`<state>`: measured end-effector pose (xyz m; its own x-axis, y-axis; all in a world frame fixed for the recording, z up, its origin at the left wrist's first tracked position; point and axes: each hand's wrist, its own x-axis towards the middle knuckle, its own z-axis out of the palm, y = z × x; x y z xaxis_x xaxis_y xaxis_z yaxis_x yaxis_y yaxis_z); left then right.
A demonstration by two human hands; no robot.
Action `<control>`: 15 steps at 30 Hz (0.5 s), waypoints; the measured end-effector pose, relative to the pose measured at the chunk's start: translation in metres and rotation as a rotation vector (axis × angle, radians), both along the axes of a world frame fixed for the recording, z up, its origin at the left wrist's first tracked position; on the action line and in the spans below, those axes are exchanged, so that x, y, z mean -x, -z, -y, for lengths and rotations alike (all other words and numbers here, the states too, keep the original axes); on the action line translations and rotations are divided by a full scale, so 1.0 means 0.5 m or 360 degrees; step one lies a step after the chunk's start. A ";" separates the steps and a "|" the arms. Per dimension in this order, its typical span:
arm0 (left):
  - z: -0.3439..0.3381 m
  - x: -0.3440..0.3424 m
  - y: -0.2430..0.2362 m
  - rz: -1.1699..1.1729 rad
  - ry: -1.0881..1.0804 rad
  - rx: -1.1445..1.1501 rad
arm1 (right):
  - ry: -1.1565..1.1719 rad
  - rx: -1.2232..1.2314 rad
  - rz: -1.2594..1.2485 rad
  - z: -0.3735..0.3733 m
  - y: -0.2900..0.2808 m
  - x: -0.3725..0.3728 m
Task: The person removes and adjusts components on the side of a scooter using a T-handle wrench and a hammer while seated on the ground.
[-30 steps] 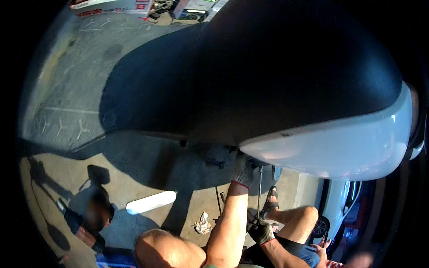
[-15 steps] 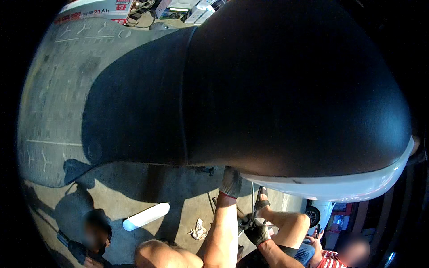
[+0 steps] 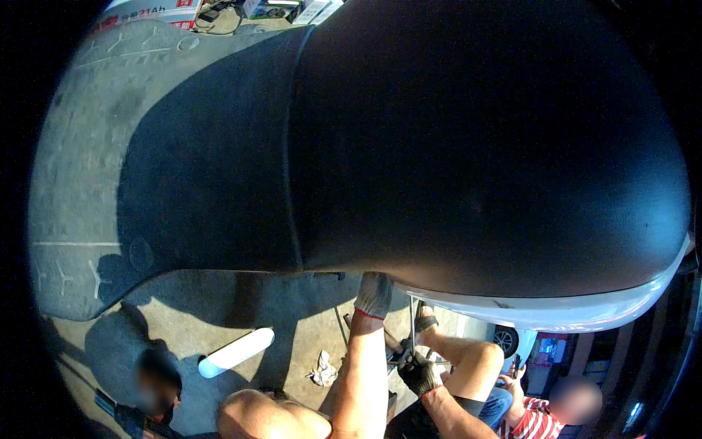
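A scooter's broad black seat (image 3: 475,161) fills most of the view, with a white side panel (image 3: 556,313) along its near edge. My left hand (image 3: 374,295), in a grey work glove, reaches in under that edge; the seat hides its fingers. Lower and to the right, my right hand (image 3: 420,375) wears a dark glove, its fingers closed round a thin metal rod (image 3: 412,329). This rod stands roughly upright, and its top reaches the white panel. Other metal pieces lie close to the right hand, too dark to tell apart.
The scooter's grey footboard (image 3: 73,168) extends left. On the ground lie a white rounded panel (image 3: 237,353) and a crumpled cloth or paper (image 3: 322,369). One person sits at lower left, another in a striped shirt (image 3: 530,418) at lower right. Boxes (image 3: 150,13) stand beyond; a white car is parked behind.
The view has shifted slightly, so the seat looks a little larger and nearer. My left hand stays under the seat edge, and my right hand keeps its grip on the rod.
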<state>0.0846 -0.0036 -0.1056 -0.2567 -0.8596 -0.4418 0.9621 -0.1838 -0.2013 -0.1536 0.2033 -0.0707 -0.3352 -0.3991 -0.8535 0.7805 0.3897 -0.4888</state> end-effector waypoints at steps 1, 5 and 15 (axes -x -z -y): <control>0.008 0.010 -0.002 0.0006 -0.0003 0.0018 | -0.0025 0.0010 -0.0026 0.010 -0.008 -0.013; 0.009 0.035 -0.002 0.0013 -0.0007 0.0062 | -0.0077 -0.0021 -0.0123 -0.007 0.013 0.017; 0.027 0.066 0.023 0.0155 -0.0192 0.0248 | -0.0252 -0.0132 0.0084 0.016 0.033 0.063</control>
